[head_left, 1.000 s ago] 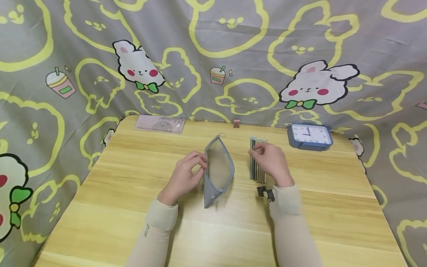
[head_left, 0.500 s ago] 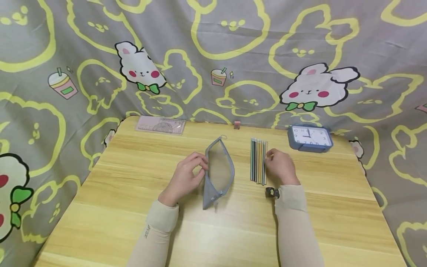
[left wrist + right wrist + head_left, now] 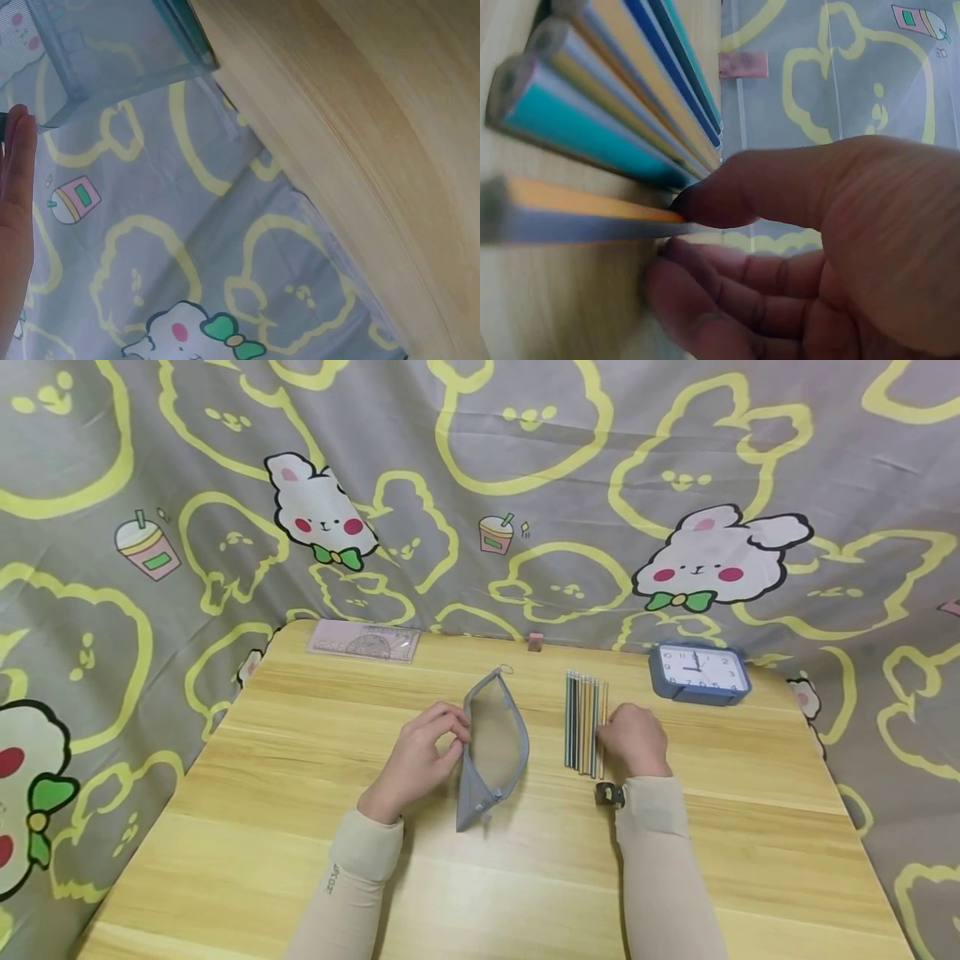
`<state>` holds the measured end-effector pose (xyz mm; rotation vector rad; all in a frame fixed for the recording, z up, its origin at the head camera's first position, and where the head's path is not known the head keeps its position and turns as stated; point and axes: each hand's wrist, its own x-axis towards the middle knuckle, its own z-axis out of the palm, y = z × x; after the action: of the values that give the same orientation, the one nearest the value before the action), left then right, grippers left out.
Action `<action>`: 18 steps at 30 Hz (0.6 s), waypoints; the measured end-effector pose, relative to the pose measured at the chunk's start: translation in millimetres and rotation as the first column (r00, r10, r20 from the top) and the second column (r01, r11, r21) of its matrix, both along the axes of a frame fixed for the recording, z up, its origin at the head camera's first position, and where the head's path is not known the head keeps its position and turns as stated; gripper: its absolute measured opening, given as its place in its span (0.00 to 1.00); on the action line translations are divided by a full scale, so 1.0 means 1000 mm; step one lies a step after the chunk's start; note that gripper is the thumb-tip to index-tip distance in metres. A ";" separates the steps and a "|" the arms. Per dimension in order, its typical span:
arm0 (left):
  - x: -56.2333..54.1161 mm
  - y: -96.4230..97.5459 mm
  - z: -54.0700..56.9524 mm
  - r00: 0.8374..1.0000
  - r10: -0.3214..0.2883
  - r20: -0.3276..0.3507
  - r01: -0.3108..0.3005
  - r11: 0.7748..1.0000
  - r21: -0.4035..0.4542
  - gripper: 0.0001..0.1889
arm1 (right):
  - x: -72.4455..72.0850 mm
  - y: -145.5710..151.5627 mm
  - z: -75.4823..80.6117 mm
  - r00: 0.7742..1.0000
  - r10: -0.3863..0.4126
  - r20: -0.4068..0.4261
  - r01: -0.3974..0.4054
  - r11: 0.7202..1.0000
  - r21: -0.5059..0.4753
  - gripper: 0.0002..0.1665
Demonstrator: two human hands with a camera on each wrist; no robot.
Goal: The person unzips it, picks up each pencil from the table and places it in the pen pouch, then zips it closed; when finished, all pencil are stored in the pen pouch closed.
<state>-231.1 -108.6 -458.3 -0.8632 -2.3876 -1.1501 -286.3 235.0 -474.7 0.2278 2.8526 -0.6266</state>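
Observation:
A grey mesh zip pouch (image 3: pixel 471 789) stands on the table with its mouth spread wide. My left hand (image 3: pixel 416 756) pinches its left rim between thumb and fingers; the pouch's mesh (image 3: pixel 127 60) fills the top left of the left wrist view. To the right of the pouch lies a row of striped pencils (image 3: pixel 581 722), side by side. My right hand (image 3: pixel 636 739) is at the row's right side. In the right wrist view, its thumb and fingers pinch the end of an orange-and-silver pencil (image 3: pixel 577 217), slightly apart from a teal pencil (image 3: pixel 592 131).
At the back right stands a blue clock (image 3: pixel 700 672). A small pink block (image 3: pixel 535 642) sits at the back edge, and a flat pink printed item (image 3: pixel 363 640) lies back left. Patterned curtain (image 3: pixel 420 435) surrounds the table (image 3: pixel 247 793).
My right hand has moved from over the pencils to their right side and now pinches the outermost pencil, which has separated slightly from the row. The left hand keeps hold of the pouch.

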 end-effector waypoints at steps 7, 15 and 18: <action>0.000 0.000 0.001 1.000 -0.001 0.016 0.001 1.000 -0.003 0.12 | 0.005 -0.004 0.013 0.998 -0.042 0.041 0.044 0.997 -0.060 0.25; 0.000 0.000 0.000 0.999 0.007 0.033 -0.006 1.000 -0.013 0.12 | 0.024 -0.034 0.065 0.999 -0.026 -0.040 0.006 0.901 -0.434 0.15; 0.000 -0.001 0.000 0.999 0.014 0.034 -0.013 1.000 -0.012 0.11 | 0.035 -0.052 0.080 0.995 0.071 -0.072 -0.097 0.880 -0.465 0.20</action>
<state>-231.2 -109.3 -458.8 -0.8363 -2.4261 -1.1556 -251.2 183.3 -395.0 0.0055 2.6336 -1.2883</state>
